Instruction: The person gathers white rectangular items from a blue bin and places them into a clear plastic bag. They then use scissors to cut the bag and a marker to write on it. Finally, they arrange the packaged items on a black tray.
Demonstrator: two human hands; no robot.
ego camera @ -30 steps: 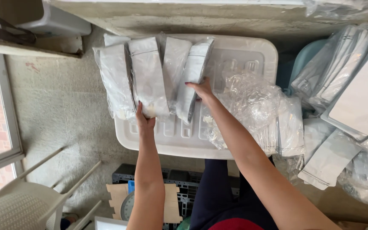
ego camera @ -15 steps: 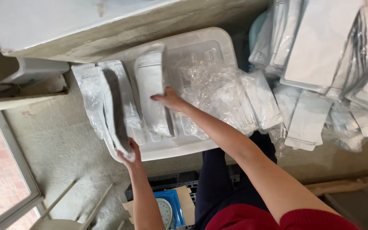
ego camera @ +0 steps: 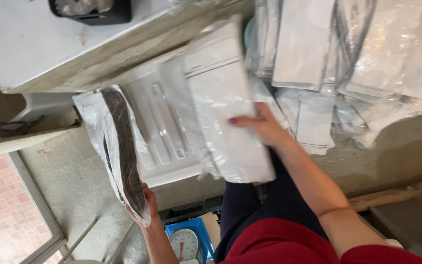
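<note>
A person sorts bagged goods over a white plastic tray [ego camera: 164,129] that sits in the middle of the scene, below a concrete ledge [ego camera: 137,54]. The left hand [ego camera: 145,208], at the near left, is closed around the bottom end of a clear plastic bag holding a dark, insole-shaped piece [ego camera: 123,151], raised on edge just left of the tray. The right hand [ego camera: 264,127] lies flat, fingers spread, on a stack of white packets [ego camera: 225,112] tilted across the tray's right side, pressing it from the right.

The step in hand looks like the splitting of the packets, one bag lifted away while the rest are steadied. A next move would call for a firm hold on the slippery film and enough room to swing the long bag past the stack without dragging it.

To the right, a heap of similar white and clear packets [ego camera: 348,63] crowds the tabletop, touching the stack and leaving little open room there. A blue crate with a dial scale [ego camera: 186,242] stands on the floor near the person's legs, and a black bin [ego camera: 91,12] sits at the far left.
</note>
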